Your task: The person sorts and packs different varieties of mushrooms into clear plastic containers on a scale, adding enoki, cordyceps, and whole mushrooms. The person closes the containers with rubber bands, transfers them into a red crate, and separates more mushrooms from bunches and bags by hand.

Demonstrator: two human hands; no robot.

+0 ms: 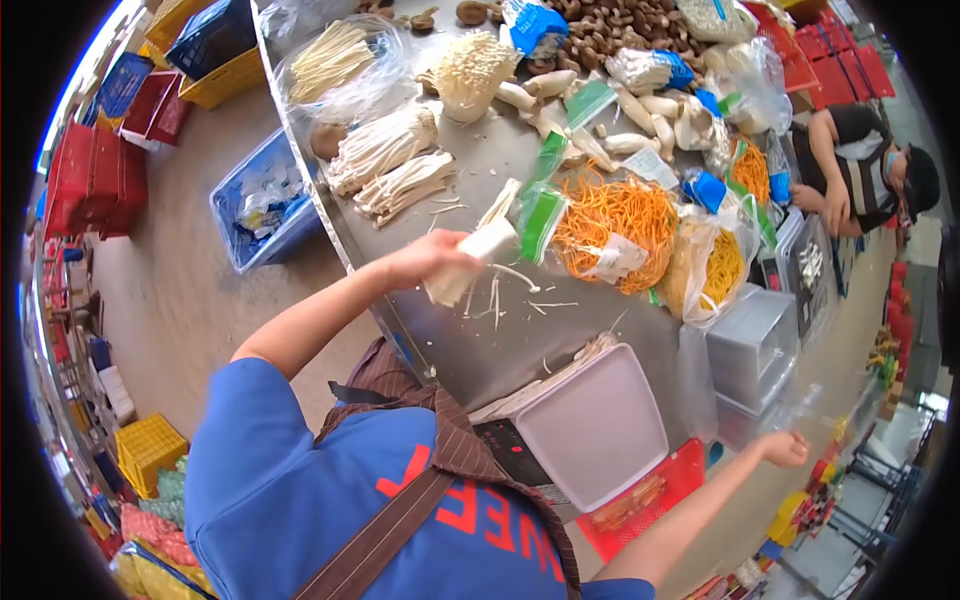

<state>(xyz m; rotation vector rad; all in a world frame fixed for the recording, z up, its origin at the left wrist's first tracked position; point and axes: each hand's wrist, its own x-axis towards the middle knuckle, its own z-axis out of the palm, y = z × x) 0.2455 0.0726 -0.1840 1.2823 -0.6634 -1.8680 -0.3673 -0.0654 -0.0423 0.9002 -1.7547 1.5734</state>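
Note:
My left hand [436, 262] is closed around a bundle of enoki mushrooms [490, 240], held tilted over the metal table [420, 215]. Loose enoki stems [494, 300] lie below it. Farther along are two more enoki bundles [385, 150] and a bag of orange cordyceps-like strands [615, 235]. My right hand [784, 448] is out to the right, past the table edge, with its fingers curled in. Thin clear plastic, which looks like a bag [812, 408], shows at its fingertips, partly blurred.
A scale [508, 447] with a pale tray [595, 430] stands at the near edge, above a red basket [650, 500]. Clear plastic containers [750, 340] sit at the right. Brown mushrooms [625, 35] are piled at the back. A blue bin [235, 215] is on the floor. A co-worker [860, 165] stands at the far right.

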